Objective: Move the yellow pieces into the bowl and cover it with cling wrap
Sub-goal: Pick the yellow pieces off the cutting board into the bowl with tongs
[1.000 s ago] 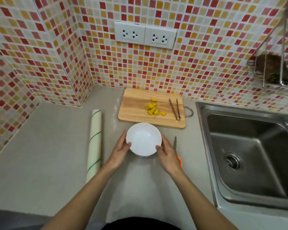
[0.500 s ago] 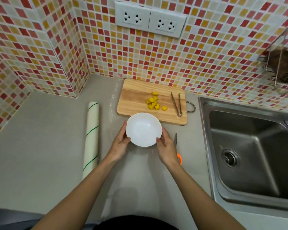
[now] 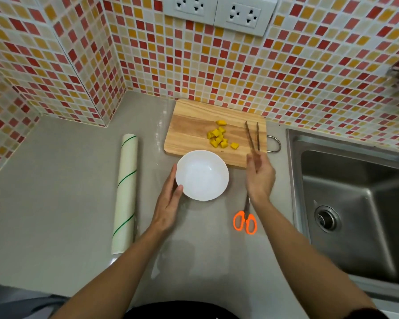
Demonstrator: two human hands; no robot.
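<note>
A white empty bowl (image 3: 202, 176) stands on the grey counter, its far rim over the near edge of the wooden cutting board (image 3: 189, 125). Several yellow pieces (image 3: 218, 138) lie in a small heap on the board. My left hand (image 3: 168, 203) holds the bowl's left side, thumb on the rim. My right hand (image 3: 260, 178) is to the right of the bowl, fingers stretched out and reaching the near end of the brown tongs (image 3: 251, 134) that lie on the board's right side. The cling wrap roll (image 3: 124, 192) lies lengthwise on the counter, left of the bowl.
Orange-handled scissors (image 3: 245, 222) lie on the counter under my right wrist. A steel sink (image 3: 355, 203) fills the right side. Tiled walls close the back and left, with two sockets (image 3: 217, 10) above the board.
The bowl was pushed forward to the board's edge. My right hand has let go of the bowl and moved right and forward to the tongs, uncovering the scissors.
</note>
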